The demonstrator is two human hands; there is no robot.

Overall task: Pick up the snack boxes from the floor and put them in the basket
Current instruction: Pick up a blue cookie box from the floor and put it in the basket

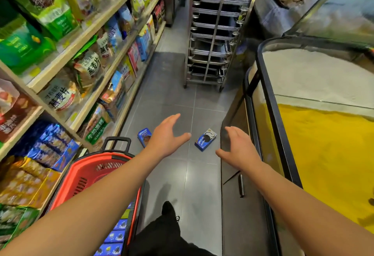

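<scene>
Two snack boxes lie on the grey floor tiles just below the middle of the frame. One blue box [144, 136] sits left of centre, partly hidden behind the left hand [166, 136]; the other box [206, 139] lies between the two hands, with the right hand [238, 147] to its right. Both hands are held out over the floor with fingers straight and slightly spread, thumbs out, gripping nothing.

The box between the hands runs its long axis from the lower left up toward the upper right of the picture — so its long sides face the two palms. The left thumb tip shows just beside its left edge, though how far above the floor the hands are cannot be told. The right hand looks about as near to it, so either could take it.

The red basket [81, 171] stands at lower left, beside the shelves — blue boxes already show inside it near the bottom edge. The reach looks barely begun.
</scene>
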